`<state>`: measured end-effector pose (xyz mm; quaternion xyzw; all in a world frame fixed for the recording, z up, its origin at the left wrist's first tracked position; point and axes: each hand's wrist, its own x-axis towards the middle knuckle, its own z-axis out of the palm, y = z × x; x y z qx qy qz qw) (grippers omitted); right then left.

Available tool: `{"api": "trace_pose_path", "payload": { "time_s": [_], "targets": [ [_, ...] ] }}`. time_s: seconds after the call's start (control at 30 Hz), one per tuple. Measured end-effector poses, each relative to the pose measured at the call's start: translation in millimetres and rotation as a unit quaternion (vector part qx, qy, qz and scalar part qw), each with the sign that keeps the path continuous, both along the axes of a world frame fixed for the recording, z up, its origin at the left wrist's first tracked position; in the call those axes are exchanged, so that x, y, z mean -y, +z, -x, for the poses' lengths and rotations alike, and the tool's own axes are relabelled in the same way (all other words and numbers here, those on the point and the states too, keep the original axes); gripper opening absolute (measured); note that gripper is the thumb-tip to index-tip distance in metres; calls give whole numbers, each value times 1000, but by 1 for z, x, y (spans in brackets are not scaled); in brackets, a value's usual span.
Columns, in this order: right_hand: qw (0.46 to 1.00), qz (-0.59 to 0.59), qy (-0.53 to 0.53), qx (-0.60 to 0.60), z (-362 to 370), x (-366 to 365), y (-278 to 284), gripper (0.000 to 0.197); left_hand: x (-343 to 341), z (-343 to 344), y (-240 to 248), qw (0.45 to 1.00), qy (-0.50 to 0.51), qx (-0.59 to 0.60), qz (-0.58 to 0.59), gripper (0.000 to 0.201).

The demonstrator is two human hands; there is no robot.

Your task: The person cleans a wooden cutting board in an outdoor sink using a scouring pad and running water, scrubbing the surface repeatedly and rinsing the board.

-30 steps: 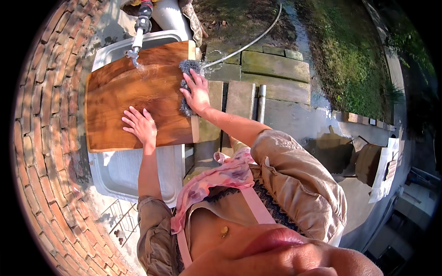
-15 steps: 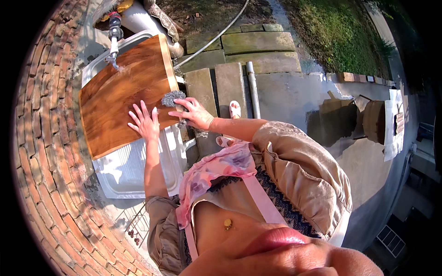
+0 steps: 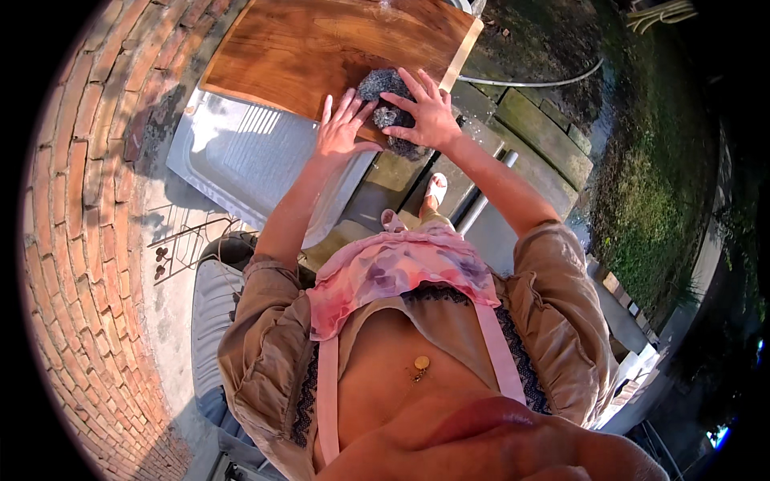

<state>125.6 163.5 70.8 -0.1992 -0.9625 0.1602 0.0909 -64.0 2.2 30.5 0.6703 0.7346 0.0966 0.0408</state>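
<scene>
A wide brown wooden board with a pale edge lies across the white sink. My left hand rests at the board's near edge, its fingers spread and holding nothing. At the board's near right corner, my right hand grips grey steel wool with fingers and thumb spread around it. One clump of this steel wool scourer shows on the wood between my hands; another clump sits under the right fingers and hangs past the edge. A dark wet patch surrounds the upper clump.
A brick wall runs along the left. Stone slabs lie to the right, with a pale hose and a metal pipe beside them. A dark wire rack stands near the wall below the sink.
The view has turned and shifted, so the board and sink sit higher in it. My left hand has moved to the board's near edge, closer to my right hand, which now spreads over the scourer.
</scene>
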Motion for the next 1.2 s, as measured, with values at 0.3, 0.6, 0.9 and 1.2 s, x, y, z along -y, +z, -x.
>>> {"api": "trace_pose_path", "payload": {
  "time_s": [0.3,0.6,0.9,1.2],
  "targets": [
    [983,-180,-47,1,125,-113,-47,61,37,64,6,977,209,32,-26,119],
    [971,-50,211,-95,149,-28,-28,66,-15,127,2,867,414,128,-247,49],
    [981,-174,-61,-58,192,-136,-36,66,-57,120,-4,900,421,-90,-67,82],
    [973,-34,207,-95,86,-80,-23,61,-18,130,-24,815,535,-25,-222,66]
  ]
}}
